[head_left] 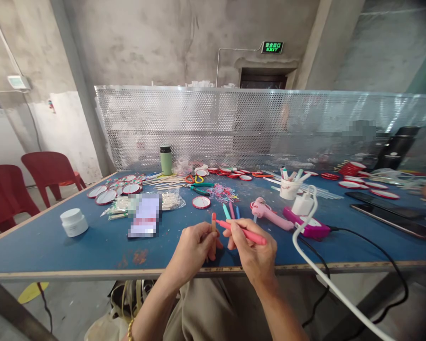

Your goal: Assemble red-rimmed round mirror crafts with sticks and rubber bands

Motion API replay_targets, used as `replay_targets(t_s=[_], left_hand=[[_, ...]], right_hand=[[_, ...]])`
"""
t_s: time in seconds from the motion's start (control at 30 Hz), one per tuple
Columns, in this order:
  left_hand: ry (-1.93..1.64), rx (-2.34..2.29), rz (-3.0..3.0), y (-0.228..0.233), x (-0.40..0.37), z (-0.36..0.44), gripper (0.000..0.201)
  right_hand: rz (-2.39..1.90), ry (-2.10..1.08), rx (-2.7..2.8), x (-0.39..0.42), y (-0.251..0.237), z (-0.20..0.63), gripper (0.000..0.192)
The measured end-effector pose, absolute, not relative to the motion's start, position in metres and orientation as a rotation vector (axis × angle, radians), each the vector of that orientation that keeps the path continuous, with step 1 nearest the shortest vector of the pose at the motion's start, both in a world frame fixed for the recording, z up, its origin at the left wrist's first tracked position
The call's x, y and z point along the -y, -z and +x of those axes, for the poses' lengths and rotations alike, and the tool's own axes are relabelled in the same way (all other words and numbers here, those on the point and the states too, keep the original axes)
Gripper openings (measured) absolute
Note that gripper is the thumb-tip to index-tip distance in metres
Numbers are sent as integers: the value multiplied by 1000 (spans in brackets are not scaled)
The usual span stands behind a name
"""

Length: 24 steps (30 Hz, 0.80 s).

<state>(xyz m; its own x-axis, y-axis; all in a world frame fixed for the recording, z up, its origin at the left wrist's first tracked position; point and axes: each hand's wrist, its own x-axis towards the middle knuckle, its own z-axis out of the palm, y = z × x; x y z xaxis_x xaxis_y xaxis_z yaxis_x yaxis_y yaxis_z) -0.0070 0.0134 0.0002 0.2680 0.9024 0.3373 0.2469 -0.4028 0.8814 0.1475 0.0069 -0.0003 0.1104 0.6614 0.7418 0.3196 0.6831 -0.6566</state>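
Note:
My left hand (195,248) holds a small wooden stick (213,222) upright over the near edge of the blue table (92,246). In my right hand (250,251) is a pink-red marker pen (243,232), and its tip touches the stick near the top. Both hands are close together at the table's front middle. Just beyond them lie a few coloured pens (230,210) and a round red-rimmed badge (201,202).
A pink glue gun (270,215) and a white charger on a pink power strip (307,222) lie to the right, with cables trailing off the edge. A white jar (74,221), a green bottle (165,160), a cup of pens (289,187), scissors and several round badges are spread about. Red chairs (28,182) stand left.

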Motion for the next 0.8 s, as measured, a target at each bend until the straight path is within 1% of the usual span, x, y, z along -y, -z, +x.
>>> replay_targets(t_s=[0.63, 0.8], left_hand=[[-1158, -1084, 1809, 0, -12, -5, 29], [-1160, -1105, 1820, -1, -11, -5, 30]], right_hand=[[-813, -257, 1414, -7, 2, 145, 19], [-786, -247, 1471, -8, 3, 145, 17]])
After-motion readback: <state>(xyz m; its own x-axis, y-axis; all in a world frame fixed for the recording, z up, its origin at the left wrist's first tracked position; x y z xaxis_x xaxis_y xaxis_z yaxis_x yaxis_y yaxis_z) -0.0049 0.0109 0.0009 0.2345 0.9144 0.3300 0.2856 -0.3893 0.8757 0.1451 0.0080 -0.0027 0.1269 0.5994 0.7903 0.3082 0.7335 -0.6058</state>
